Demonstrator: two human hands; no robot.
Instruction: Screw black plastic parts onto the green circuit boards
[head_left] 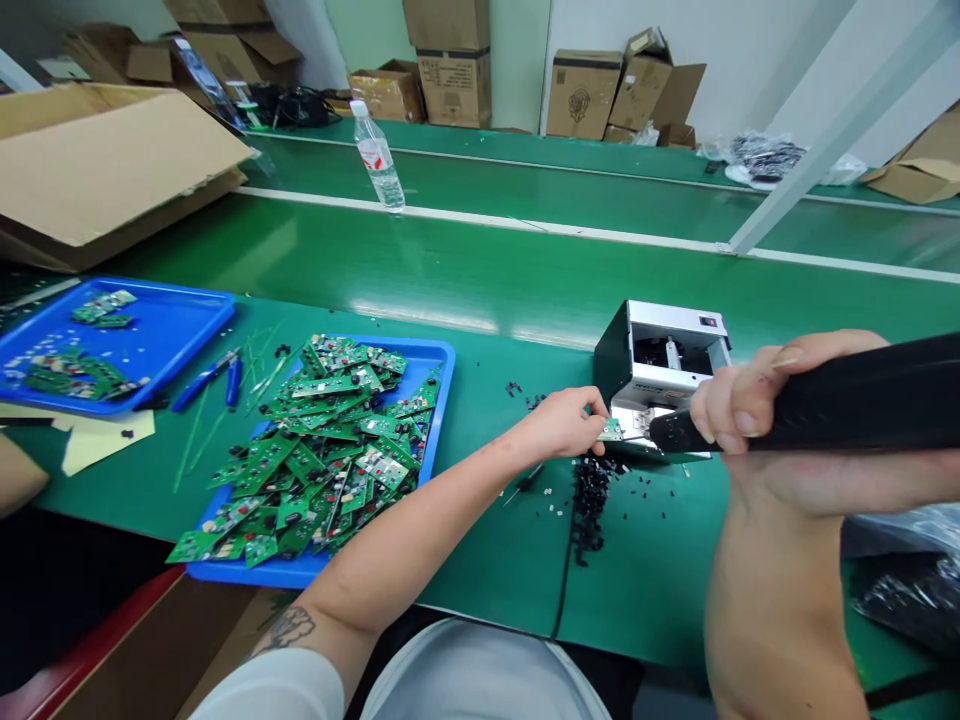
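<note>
My left hand pinches a small green circuit board in front of a silver and black machine. In my right hand is a black electric screwdriver, held nearly level with its tip pointing left. The tip meets or almost meets the board; exact contact is too small to tell. Beneath my left hand lies a pile of small black parts, with a few loose white bits beside it. A small screwdriver rests on the mat left of the pile.
A blue tray heaped with circuit boards stands to the left. Farther left are cutting pliers and another blue tray with some boards. A water bottle stands at the back, and an open carton at the far left.
</note>
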